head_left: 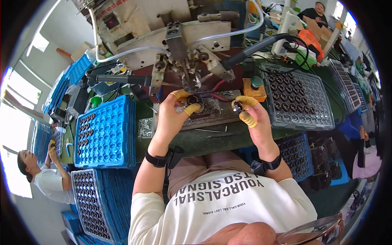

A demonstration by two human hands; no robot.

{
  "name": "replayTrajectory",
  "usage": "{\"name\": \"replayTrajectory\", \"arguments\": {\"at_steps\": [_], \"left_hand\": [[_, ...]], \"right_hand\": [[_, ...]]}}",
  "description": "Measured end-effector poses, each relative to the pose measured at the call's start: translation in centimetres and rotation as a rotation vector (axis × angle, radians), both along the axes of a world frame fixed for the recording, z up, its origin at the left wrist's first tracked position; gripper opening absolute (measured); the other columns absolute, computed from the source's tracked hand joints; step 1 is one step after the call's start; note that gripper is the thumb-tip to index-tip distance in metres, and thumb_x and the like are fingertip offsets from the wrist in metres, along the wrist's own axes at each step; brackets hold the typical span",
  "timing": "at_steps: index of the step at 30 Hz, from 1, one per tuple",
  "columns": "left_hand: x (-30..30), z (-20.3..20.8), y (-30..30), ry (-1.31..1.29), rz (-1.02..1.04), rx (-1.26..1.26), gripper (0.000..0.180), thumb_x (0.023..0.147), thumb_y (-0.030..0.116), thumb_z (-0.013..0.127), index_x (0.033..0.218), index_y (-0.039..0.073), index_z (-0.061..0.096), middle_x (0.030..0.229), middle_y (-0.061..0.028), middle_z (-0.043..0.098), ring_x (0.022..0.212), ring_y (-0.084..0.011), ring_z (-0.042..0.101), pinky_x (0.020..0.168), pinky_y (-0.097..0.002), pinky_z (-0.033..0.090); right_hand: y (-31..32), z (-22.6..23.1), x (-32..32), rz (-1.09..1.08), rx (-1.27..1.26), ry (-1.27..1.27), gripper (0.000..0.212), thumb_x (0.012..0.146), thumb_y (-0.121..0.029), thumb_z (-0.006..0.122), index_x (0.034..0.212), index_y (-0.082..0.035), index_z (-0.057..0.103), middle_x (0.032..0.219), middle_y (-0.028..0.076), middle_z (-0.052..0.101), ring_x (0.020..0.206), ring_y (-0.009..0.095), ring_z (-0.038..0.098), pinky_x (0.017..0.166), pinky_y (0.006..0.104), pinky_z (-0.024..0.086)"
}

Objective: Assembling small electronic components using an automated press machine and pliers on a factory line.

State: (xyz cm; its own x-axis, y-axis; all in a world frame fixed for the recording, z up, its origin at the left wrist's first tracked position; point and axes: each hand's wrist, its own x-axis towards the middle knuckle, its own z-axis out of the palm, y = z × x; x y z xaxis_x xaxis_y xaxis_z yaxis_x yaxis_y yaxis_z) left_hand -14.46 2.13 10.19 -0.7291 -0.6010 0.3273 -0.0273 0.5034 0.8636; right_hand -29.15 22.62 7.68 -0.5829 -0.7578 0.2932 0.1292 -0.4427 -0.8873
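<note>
Yellow finger covers sit on the thumb and forefinger of both my hands. My left hand (pixel 172 111) is closed around a small dark round part (pixel 192 99), at the work spot beneath the machine's metal head (pixel 176 43). To the right, my right hand (pixel 258 118) pinches another small black part with shiny bits (pixel 237 107), raised above the front edge of the metal base plate (pixel 212 118). Its exact shape is partly hidden by my fingers. Small dark crumbs lie scattered over the plate around the work spot.
A blue tray (pixel 116 141) on the left holds a few dark ring parts; a clear tray (pixel 322 118) on the right holds many. Beside it stands an orange box (pixel 255 96) with a green button. Filled trays (pixel 92 200) are stacked lower left. One co-worker (pixel 49 179) sits far left.
</note>
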Motion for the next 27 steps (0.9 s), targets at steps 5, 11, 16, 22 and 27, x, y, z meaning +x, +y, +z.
{"name": "replayTrajectory", "arguments": {"at_steps": [5,11,16,22,27], "left_hand": [[-0.2,0.3,0.4,-0.031,0.015,-0.165,0.042,0.071,0.017,0.084,0.107,0.001,0.066,0.098,-0.009,0.067,0.089,-0.0187,0.063,0.079,-0.0301,0.049],[-0.4,0.2,-0.8,-0.057,-0.105,0.053,0.045,0.073,0.017,0.082,0.109,-0.001,0.063,0.098,-0.0122,0.065,0.088,-0.0241,0.063,0.078,-0.0323,0.05],[-0.8,0.0,1.2,-0.044,0.045,-0.377,0.037,0.074,0.013,0.079,0.103,-0.001,0.06,0.092,-0.0139,0.062,0.082,-0.0286,0.061,0.077,-0.036,0.05],[-0.3,-1.2,0.7,-0.003,0.002,-0.169,0.054,0.073,0.015,0.08,0.119,-0.002,0.055,0.103,-0.0152,0.064,0.097,-0.0286,0.062,0.087,-0.0364,0.049],[2.5,-0.3,0.5,0.01,0.028,-0.178,0.064,0.074,0.015,0.079,0.129,-0.002,0.051,0.11,-0.0156,0.063,0.105,-0.0288,0.061,0.094,-0.0364,0.048]], "right_hand": [[0.0,-0.7,-0.1,-0.045,0.008,0.042,0.046,0.084,-0.018,0.076,0.122,0.0,0.056,0.112,0.004,0.062,0.104,0.012,0.055,0.095,0.0267,0.039],[0.3,-1.3,-0.8,-0.099,0.028,0.084,0.046,0.082,-0.011,0.078,0.121,0.0,0.057,0.111,0.004,0.062,0.101,0.012,0.054,0.095,0.0268,0.039],[0.8,-1.3,-1.5,-0.404,0.254,0.494,0.041,0.081,-0.015,0.078,0.116,-0.002,0.06,0.11,0.006,0.064,0.098,0.015,0.056,0.088,0.0302,0.044],[0.1,-1.3,-5.0,-0.784,0.376,1.118,0.038,0.085,-0.018,0.072,0.117,-0.005,0.057,0.127,0.013,0.06,0.124,0.034,0.05,0.102,0.0416,0.035],[-0.1,-1.4,-6.3,-0.728,0.437,1.149,0.034,0.086,-0.015,0.07,0.115,-0.002,0.057,0.129,0.017,0.057,0.121,0.036,0.051,0.098,0.0416,0.04]]}}
